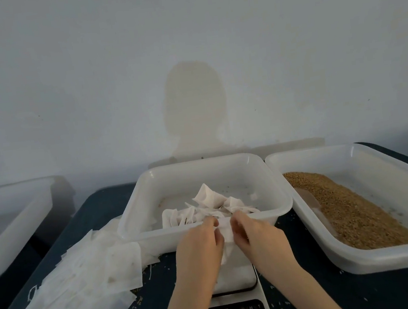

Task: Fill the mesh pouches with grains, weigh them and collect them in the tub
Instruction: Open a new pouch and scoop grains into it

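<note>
At the left of the dark table lies the stack of empty mesh pouches (79,279). At centre, above the scale (236,303), the left hand (200,245) and right hand (256,237) pinch one pouch (226,239) between curled fingers, just before the collecting tub (150,187) of finished pouches. Judged step: working the pouch mouth. Keep it upright over the scale platform. The grain tub (383,263) stands at right.
</note>
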